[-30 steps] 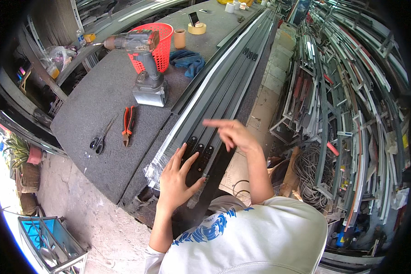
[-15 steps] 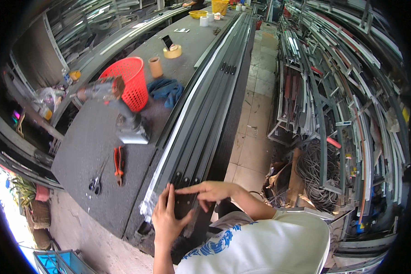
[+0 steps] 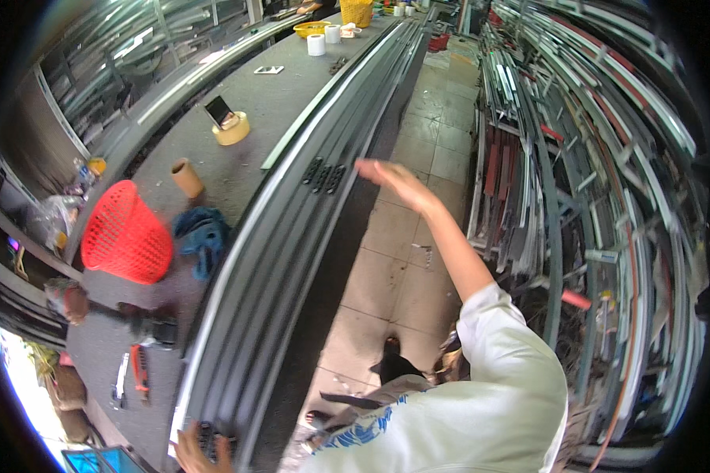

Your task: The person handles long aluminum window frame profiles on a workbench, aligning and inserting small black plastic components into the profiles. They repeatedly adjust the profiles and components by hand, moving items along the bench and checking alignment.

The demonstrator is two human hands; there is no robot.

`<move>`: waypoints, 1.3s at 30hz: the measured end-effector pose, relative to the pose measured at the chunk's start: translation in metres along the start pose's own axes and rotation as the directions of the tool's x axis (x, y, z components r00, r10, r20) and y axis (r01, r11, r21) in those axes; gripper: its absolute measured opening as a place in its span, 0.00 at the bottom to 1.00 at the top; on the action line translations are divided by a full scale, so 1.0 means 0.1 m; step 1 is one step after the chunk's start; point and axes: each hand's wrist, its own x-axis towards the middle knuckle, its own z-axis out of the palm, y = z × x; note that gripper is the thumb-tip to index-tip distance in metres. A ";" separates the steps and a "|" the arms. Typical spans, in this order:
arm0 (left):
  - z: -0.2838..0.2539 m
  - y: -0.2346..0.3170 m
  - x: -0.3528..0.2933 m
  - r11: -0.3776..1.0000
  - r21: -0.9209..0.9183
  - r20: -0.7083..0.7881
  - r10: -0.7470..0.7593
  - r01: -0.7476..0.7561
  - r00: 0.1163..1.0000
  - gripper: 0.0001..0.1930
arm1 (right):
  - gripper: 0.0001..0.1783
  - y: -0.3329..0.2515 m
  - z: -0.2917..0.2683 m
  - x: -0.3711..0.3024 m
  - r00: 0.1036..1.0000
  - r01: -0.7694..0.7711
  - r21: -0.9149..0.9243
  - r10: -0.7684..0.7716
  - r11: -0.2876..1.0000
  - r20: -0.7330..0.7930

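Note:
Long dark grey metal profiles (image 3: 272, 236) lie side by side along the bench. My right hand (image 3: 398, 183) is raised at their right edge, fingers stretched out and slightly blurred, holding nothing that I can see. Just left of its fingertips, several small black slotted pieces (image 3: 323, 176) sit on the profiles. At the near end, low in the view, my left hand (image 3: 199, 452) has its fingers apart around another cluster of small black pieces (image 3: 210, 438). Whether it touches them cannot be made out, and the lower frame edge cuts the hand off.
On the bench (image 3: 248, 91) left of the profiles are a red basket (image 3: 128, 234), a blue cloth (image 3: 201, 236), a cardboard tube (image 3: 186, 178), a tape roll (image 3: 231, 131), a cordless drill (image 3: 146, 325), pliers (image 3: 140, 370) and scissors (image 3: 120, 380). Racks of metal profiles (image 3: 599, 197) flank the tiled aisle (image 3: 383, 276).
My hands, close together at the profiles' near end before, are now far apart. The right has reached forward to the farther black pieces; the left stays near the close end. The view has shifted.

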 end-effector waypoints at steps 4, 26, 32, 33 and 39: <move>0.25 1.31 0.63 0.965 -0.200 -0.290 -0.225 0.171 0.930 0.19 | 0.32 0.64 -1.40 0.97 0.975 -0.005 -0.632 -0.137 0.775 -0.176; 0.68 6.00 4.94 0.858 -0.492 -0.275 0.005 -0.145 0.961 0.25 | 0.27 1.57 -3.14 3.61 0.960 0.264 -0.895 -0.187 0.360 0.208; 1.07 7.29 6.36 0.918 -0.359 -0.520 -0.048 -0.167 0.853 0.29 | 0.30 1.52 -3.19 3.59 0.918 0.386 -0.874 -0.213 0.294 0.334; 1.12 7.46 6.54 0.910 -0.366 -0.621 -0.082 -0.196 0.779 0.27 | 0.31 1.50 -3.21 3.57 0.904 0.411 -0.884 -0.225 0.224 0.363; 1.31 7.75 6.88 0.844 -0.485 -0.536 -0.082 -0.227 0.840 0.17 | 0.32 1.59 -3.25 3.64 0.860 0.498 -0.862 -0.183 0.095 0.477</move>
